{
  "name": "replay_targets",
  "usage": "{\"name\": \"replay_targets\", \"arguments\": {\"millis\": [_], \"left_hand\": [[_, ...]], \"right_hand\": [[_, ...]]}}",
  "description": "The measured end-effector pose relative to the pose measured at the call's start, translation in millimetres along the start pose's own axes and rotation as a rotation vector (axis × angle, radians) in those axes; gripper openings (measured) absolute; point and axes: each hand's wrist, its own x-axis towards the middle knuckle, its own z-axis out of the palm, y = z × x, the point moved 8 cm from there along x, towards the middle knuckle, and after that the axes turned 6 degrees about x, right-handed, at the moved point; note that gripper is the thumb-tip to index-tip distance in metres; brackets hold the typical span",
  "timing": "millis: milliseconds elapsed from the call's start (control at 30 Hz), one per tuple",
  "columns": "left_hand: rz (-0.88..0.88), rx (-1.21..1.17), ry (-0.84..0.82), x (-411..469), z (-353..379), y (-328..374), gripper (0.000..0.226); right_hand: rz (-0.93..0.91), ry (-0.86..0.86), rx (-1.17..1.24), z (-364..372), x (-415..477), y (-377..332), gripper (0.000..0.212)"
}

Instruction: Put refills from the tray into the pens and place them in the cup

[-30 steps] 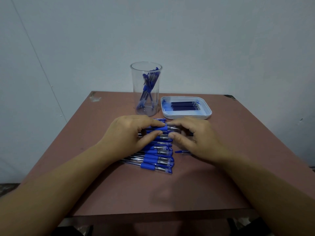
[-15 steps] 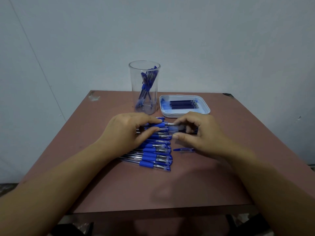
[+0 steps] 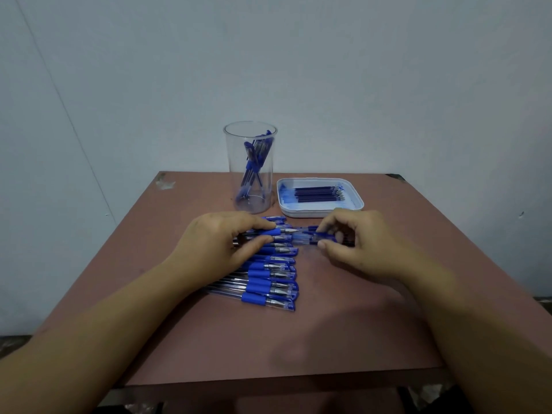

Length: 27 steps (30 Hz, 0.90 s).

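On the reddish-brown surface [image 3: 328,339] a row of pens [image 3: 263,282] lies side by side, running from the middle towards the near edge, barrels towards the left edge and metal tips towards the right edge. The left grip [image 3: 218,243] lies over the far end of this row, thumb and forefinger pinched round one pen [image 3: 270,232] at its blue rubber sleeve, the tip bare and pointing towards the right edge. The right grip [image 3: 358,246] is curled opposite it, thumb and fingertips closed on a clear cap [image 3: 310,236] with a blue clip. The cap sits in line with the pen and just beside its tip, whether touching or a little apart I cannot tell. Something dark shows under the right fingers, too hidden to name. Towards the far edge stands the clear cup [image 3: 236,162], upright and a little left of centre, with several blue pens [image 3: 254,165] leaning inside it. Just beside it, on the side of the right edge, sits the white tray [image 3: 304,213] – shallow, with rounded corners – holding a small bundle of dark refills [image 3: 316,195] laid parallel to the far edge. The tray's near rim is close to the right knuckles. A pale wall [image 3: 388,85] rises behind the far edge.
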Motion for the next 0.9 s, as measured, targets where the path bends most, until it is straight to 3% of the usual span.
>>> {"name": "replay_targets", "arguments": {"millis": [300,767,900], "left_hand": [[0.036,0.010,-0.023,1,2,7,0.028],[0.132,0.048,0.065,-5,2,14,0.023],[0.087,0.012,0.058,-1,2,11,0.025]], "right_hand": [[-0.180,0.130,0.049,8,4,-18,0.015],[-0.114,0.097,0.225,27,7,-19,0.013],[-0.104,0.112,0.250,27,7,-24,0.011]]}}
